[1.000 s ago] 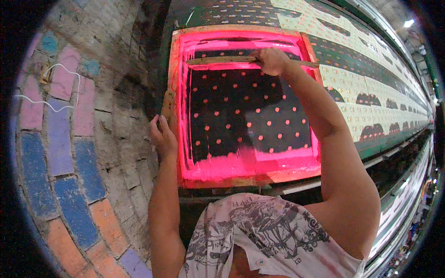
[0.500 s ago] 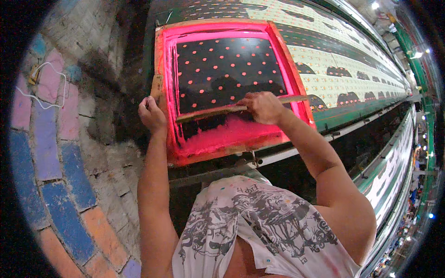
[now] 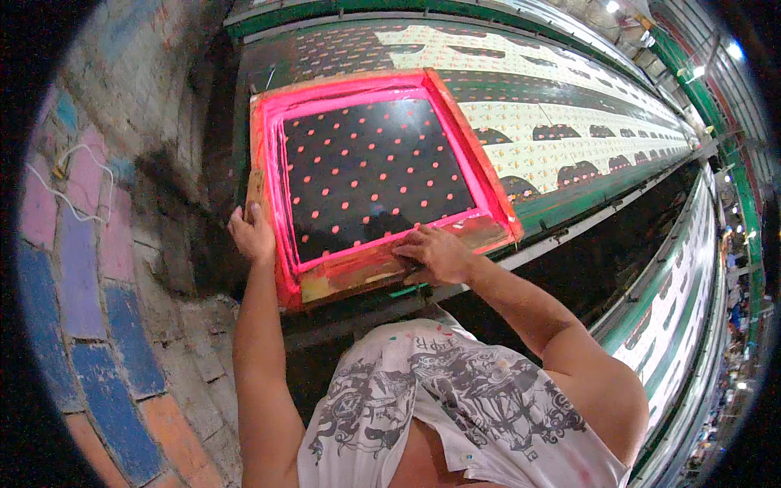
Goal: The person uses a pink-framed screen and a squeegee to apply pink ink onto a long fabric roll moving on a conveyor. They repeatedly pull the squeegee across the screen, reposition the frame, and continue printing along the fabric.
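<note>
- The long green-edged table (image 3: 561,213) stretches away to your upper right, carrying printed fabric (image 3: 508,122) in pale and dark bands.
- Painted brickwork (image 3: 80,281) in blue, purple, pink and orange fills your left side.
- The wooden frame (image 3: 469,146) lies at your end of the table, right in front of you, pink color all round its inner border.
- Your white shirt (image 3: 455,382) with a dark print shows below it.
- Inside the frame sits a dark panel (image 3: 366,167) with rows of coral dots.
- A stained wooden strip (image 3: 350,282) runs along the frame's near side.
- Your right hand (image 3: 437,254) pinches that strip, fingers bent over its upper edge, thumb lower down.
- Your left hand (image 3: 254,236) is at the frame's left edge, fingers bent beside a small wooden block (image 3: 256,185); whether it grips, you cannot tell from here.
- A thin white cord (image 3: 111,183) loops over the bricks.
</note>
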Tool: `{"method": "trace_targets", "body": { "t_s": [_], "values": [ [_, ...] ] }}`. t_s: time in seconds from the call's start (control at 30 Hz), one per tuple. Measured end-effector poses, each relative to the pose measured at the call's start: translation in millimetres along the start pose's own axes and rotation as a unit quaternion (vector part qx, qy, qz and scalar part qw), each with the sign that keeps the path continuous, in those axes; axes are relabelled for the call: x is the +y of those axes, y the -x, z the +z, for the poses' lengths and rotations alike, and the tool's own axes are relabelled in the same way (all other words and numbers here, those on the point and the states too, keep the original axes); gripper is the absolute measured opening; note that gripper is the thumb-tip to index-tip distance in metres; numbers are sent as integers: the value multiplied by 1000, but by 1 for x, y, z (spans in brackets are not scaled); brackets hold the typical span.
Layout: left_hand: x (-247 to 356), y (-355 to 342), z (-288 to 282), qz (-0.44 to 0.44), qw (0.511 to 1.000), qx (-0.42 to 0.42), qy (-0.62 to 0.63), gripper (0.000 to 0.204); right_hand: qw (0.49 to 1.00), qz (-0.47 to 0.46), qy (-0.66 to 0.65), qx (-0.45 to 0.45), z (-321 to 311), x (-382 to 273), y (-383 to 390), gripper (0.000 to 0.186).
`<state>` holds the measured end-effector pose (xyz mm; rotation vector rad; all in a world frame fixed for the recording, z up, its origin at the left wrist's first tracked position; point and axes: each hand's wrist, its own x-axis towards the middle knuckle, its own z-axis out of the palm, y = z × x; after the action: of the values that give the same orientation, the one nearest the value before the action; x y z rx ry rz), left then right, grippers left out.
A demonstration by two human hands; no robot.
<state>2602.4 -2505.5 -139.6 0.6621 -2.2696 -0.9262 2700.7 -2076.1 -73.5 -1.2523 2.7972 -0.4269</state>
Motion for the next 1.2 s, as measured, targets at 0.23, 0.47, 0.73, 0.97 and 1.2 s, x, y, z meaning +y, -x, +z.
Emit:
{"method": "trace_targets", "body": {
  "t_s": [0.23, 0.47, 0.73, 0.97, 1.2],
  "values": [
    [-30, -13, 6, -18, 997, -44, -58, 69, 983, -60, -174, -11, -30, 51, 16, 56],
    [-9, -10, -6, -51, 977, 18, -206, 73, 962, 54, -108, 244, -49, 194, 85, 57],
    [-11, -13, -9, -53, 969, 25, -240, 69, 860, 80, -409, 294, 7, 274, 90, 67],
    [-53, -26, -27, -74, 992, -19, -96, 72, 744, 137, -539, 370, 35, 275, 82, 63],
    [-17, -4, -9, -104, 986, 2, -128, 69, 528, 164, -729, 403, 30, 271, 89, 70]
  ]
}}
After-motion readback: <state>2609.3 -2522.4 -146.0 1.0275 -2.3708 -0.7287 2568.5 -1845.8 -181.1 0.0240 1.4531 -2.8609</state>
